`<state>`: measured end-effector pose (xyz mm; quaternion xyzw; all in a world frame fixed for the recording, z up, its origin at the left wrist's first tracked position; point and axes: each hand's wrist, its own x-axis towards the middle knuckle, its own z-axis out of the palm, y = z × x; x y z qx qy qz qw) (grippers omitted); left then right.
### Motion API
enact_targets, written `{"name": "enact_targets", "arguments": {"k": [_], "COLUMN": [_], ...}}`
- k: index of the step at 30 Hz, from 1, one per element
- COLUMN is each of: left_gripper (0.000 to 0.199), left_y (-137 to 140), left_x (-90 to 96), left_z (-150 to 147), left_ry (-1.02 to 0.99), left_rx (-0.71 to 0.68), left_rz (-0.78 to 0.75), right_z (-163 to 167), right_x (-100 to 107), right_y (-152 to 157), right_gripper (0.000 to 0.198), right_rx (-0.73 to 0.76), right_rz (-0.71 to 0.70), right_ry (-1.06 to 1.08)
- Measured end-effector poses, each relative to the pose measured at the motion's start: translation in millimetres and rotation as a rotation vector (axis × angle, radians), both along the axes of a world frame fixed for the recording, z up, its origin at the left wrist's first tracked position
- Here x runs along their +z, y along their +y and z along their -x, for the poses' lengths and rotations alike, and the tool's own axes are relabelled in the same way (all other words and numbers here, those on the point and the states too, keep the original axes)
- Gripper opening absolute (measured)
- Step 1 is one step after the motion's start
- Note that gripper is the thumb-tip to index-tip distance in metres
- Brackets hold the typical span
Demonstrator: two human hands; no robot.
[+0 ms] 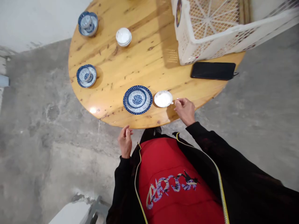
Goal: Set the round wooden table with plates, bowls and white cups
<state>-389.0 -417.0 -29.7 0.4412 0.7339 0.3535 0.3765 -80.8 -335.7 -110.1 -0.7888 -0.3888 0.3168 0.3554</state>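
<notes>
From the head camera, here's the right hand [185, 109] over the near right part of the wooden table [144, 63], fingers drawn in and thumb and fingertips bunched close together! Small white specks show right by those fingertips, but whether they're pinching anything, I can't tell from here. Just beside the hand, to its left, sits the white dish [163, 98], flat on the wood near the table's front edge. And right next to that, the blue-and-white plates [137, 99], a smaller one nested on a larger one!

Over to the left hand [125, 141]: it hangs just off the front edge, fingers half curled and loose, nothing in its grasp, with the blue-and-white plates the nearest tableware to it.

Look along the table's left side: two blue-rimmed sets, the nearer set [80, 69] and the farther set [94, 18], a cup visible in each. Between them and the crate, the white bowls [123, 36] sit one inside another. On the right stands the white plastic crate [188, 49], lattice-walled, and just in front of it lies the black phone [213, 70], close to the table's right edge!
</notes>
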Motion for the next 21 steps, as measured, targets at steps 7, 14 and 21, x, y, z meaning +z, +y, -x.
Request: {"name": "enact_targets", "arguments": {"k": [7, 14, 21], "left_gripper": [0.044, 0.039, 0.036], "left_y": [-53.8, -35.0, -12.3], "left_x": [-2.8, -4.2, -2.7], "left_z": [-3.4, -22.1, 47.0], "left_ry": [-0.017, -0.115, -0.096], "left_rx": [0.103, -0.09, -0.112], "left_rz": [0.089, 0.034, -0.055], "right_z": [33.9, 62.5, 116.3], "right_x": [-6.6, 8.0, 21.6], "right_y": [-88.7, -98.9, -79.0], "right_gripper": [0.029, 0.032, 0.031], "right_rx": [0.171, 0.369, 0.378], "right_rz": [0.092, 0.069, -0.013], "right_ry": [0.352, 0.354, 0.267]}}
